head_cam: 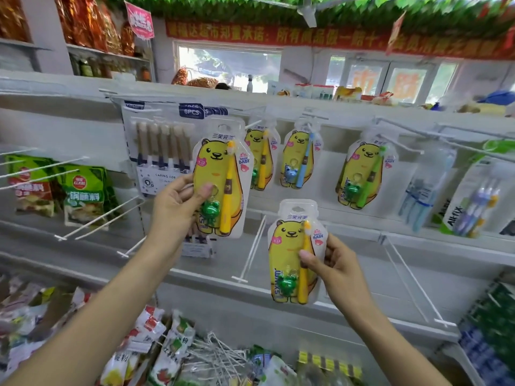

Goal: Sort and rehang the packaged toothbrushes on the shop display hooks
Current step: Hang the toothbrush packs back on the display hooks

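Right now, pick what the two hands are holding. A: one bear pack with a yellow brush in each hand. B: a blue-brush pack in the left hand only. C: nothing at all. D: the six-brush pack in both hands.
A: the left hand pinches one bear pack with a yellow brush, and the right hand pinches a matching second pack lower down.

I count 5 yellow bear toothbrush packs: 1 in my left hand [178, 207], 1 in my right hand [338, 267], 3 hanging on hooks. I also note 2 green seasoning packets [83, 196] at left
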